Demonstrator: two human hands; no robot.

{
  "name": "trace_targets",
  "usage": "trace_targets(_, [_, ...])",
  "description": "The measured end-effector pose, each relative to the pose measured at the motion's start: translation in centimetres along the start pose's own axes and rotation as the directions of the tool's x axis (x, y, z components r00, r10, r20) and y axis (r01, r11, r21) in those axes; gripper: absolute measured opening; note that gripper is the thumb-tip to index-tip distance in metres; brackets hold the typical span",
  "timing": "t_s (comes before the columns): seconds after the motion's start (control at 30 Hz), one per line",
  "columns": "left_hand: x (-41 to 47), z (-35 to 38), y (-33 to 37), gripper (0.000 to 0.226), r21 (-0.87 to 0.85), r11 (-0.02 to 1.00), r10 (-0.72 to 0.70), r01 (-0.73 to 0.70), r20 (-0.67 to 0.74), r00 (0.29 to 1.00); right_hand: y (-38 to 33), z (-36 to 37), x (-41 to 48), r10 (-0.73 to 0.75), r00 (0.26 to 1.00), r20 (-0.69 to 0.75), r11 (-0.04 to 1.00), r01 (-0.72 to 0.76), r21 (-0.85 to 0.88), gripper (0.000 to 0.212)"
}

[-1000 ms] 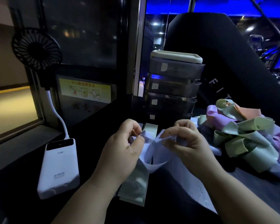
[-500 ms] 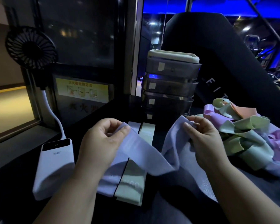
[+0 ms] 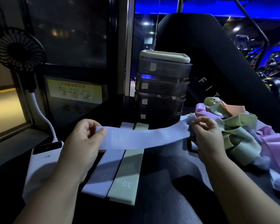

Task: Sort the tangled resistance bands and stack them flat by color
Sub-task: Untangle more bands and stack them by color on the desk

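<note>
- Lavender flat elastic resistance band (image 3: 144, 140) hangs stretched in the air between both hands. Its broad face is up, it sags slightly in the middle, and it runs crosswise above the dark tabletop (image 3: 158, 175).
- Left hand (image 3: 82, 143) pinches the band's left end, with the thumb pressed flat on top and the fingers curled underneath.
- Right hand (image 3: 207, 136) pinches the right end, fingers curled round the bunched edge, just beside the tangle.
- Two more bands lie flat on the tabletop under the stretched one, lengthwise and just beside each other. A second lavender strip (image 3: 103, 173) is on the left, and a pale green strip (image 3: 128, 173) printed "30" is on the right.
- Tangled heap of pale green, pink, peach and lavender bands (image 3: 242, 136) sits at the right of the tabletop, its loops crossing one another.
- White rectangular power bank (image 3: 40, 164) lies left of the flat strips. A white gooseneck rises from it to a small black round fan (image 3: 17, 49).
- Grey translucent stack of drawers (image 3: 162, 84) with a cream lid stands behind the far ends of the flat strips.
- Yellow instruction sign (image 3: 74, 91) is fixed to the wall behind.
- Behind the heap rises a black padded panel (image 3: 208, 54) lettered "FIT".
</note>
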State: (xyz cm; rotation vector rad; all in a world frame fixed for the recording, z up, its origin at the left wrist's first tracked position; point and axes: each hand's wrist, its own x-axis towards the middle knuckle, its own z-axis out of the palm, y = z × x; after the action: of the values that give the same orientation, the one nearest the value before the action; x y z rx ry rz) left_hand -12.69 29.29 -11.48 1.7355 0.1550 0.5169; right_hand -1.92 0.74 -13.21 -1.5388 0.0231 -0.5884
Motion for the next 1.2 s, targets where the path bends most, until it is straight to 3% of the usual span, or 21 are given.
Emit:
trace_targets(0.1, [-0.2,-0.2,0.0,0.013,0.023,0.999,0.026,-0.027,0.023,0.999,0.3,-0.2,0.1,0.002,1.0,-0.007,0.999,-0.002,-0.037,0.021])
trace_targets(0.23, [-0.3,-0.4,-0.2,0.01,0.08,0.995,0.051,-0.058,0.091,0.995,0.8,-0.3,0.4,0.02,1.0,-0.017,0.997,-0.021,-0.073,0.008])
trace_targets(0.33, [-0.3,-0.6,-0.9,0.022,0.123,0.991,0.044,-0.06,0.126,0.991,0.8,-0.6,0.3,0.046,0.999,0.0,0.993,-0.046,-0.106,0.005])
trace_targets(0.47, [-0.7,-1.3,-1.0,0.022,0.161,0.987,-0.02,-0.012,0.199,0.98,-0.2,-0.2,-0.4,0.163,0.982,0.093,0.985,-0.156,-0.078,0.02])
trace_targets(0.57, [-1.1,-2.2,-1.0,0.022,0.144,0.989,-0.063,0.024,0.275,0.959,-0.4,0.6,-0.9,0.182,0.975,0.129,0.975,-0.161,-0.155,0.048])
trace_targets(0.7, [-1.8,-3.2,-0.4,0.013,0.22,0.976,-0.063,-0.012,0.332,0.941,-0.9,1.4,-1.7,0.191,0.971,0.146,0.964,-0.157,-0.214,0.067])
trace_targets(0.93, [-3.1,-3.9,0.5,0.032,0.331,0.943,-0.193,0.027,0.481,0.855,-1.3,4.1,-1.5,0.224,0.973,0.061,0.967,-0.214,-0.135,0.031])
trace_targets(1.07, [-3.6,-3.9,0.5,0.026,0.392,0.92,-0.189,-0.016,0.478,0.858,-1.6,6.1,-0.8,0.222,0.973,0.069,0.967,-0.211,-0.14,0.022])
trace_targets(1.2, [-3.6,-4.3,0.2,0.022,0.436,0.899,-0.169,-0.034,0.419,0.892,-1.7,9.0,0.4,0.221,0.971,0.086,0.966,-0.206,-0.157,0.026])
